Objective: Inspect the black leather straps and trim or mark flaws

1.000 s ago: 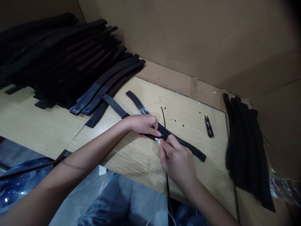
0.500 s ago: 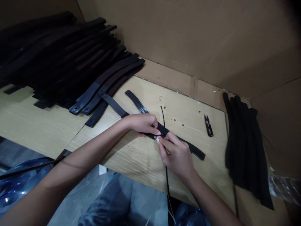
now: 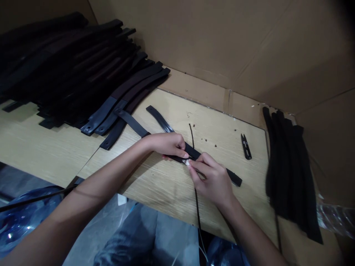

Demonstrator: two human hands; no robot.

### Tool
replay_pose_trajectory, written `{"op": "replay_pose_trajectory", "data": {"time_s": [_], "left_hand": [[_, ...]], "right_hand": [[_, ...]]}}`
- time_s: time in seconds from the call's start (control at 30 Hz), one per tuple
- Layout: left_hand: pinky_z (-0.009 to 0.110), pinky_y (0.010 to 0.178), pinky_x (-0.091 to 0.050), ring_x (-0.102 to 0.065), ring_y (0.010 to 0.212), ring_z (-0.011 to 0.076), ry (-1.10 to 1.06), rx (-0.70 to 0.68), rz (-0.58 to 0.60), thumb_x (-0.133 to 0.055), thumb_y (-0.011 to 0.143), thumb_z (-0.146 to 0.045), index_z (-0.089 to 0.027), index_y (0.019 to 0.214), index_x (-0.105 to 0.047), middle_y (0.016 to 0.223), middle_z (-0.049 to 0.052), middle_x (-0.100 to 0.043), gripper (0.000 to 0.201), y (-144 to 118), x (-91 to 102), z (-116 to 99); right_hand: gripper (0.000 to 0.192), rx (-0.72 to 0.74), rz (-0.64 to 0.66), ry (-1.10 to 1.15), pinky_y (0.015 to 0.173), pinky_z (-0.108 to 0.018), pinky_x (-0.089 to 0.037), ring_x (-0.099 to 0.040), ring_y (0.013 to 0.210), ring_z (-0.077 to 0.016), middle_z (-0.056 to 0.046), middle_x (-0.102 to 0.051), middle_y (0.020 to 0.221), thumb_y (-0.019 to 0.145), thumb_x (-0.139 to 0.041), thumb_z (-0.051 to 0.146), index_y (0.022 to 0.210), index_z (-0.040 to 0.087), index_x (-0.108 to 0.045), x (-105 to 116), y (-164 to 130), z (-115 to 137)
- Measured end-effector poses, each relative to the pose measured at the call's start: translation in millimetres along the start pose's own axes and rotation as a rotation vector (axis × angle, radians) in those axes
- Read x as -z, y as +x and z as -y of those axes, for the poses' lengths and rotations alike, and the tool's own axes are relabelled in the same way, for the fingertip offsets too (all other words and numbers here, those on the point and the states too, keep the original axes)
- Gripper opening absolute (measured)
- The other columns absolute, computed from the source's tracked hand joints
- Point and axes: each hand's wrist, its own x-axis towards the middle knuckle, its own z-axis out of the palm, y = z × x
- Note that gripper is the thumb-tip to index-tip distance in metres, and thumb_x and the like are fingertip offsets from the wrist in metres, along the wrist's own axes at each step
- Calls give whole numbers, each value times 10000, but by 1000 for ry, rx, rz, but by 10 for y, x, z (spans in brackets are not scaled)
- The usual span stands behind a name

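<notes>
My left hand (image 3: 170, 145) is closed on a black strap (image 3: 134, 124), thumb and fingers pressing it near its lower end. At that spot my right hand (image 3: 212, 179) pinches a small white piece (image 3: 186, 162) against the strap; its exact kind is too small to make out. A second black strap (image 3: 192, 151) lies slantwise under and behind my hands, its lower right end showing past my right hand. A thin black cord (image 3: 197, 207) runs across the table below my right hand, and a cord end (image 3: 192, 133) shows above the hands.
A big heap of black straps (image 3: 61, 70) covers the table's left. Black thread snips (image 3: 245, 147) lie to the right, before a bundle of dark strips (image 3: 291, 173). Cardboard walls (image 3: 194, 40) stand behind. Small dark crumbs (image 3: 205, 140) dot the wooden table (image 3: 155, 184).
My right hand has shifted slightly right and its fingers have turned a little, still pinching the white piece. My left hand stays almost in place on the strap.
</notes>
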Motion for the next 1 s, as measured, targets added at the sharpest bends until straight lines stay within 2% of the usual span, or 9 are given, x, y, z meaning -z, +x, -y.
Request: {"op": "replay_pose_trajectory", "data": {"time_s": [0.2, 1.0], "left_hand": [[188, 403, -348, -462, 371, 81, 3, 11, -12, -543, 896, -408, -147, 648, -547, 456, -26, -520, 359, -2, -10, 15], [188, 404, -350, -463, 373, 83, -3, 23, 1, -539, 896, -401, -150, 646, -543, 464, -21, -529, 353, 0, -7, 2]], "right_hand": [[178, -8, -30, 21, 554, -236, -452, -540, 608, -114, -17, -570, 786, 901, -557, 201, 961, 171, -723, 61, -25, -18], [189, -52, -10, -27, 563, -248, -447, -547, 593, -120, -23, -590, 788, 897, -555, 209, 921, 183, -741, 25, -8, -2]]}}
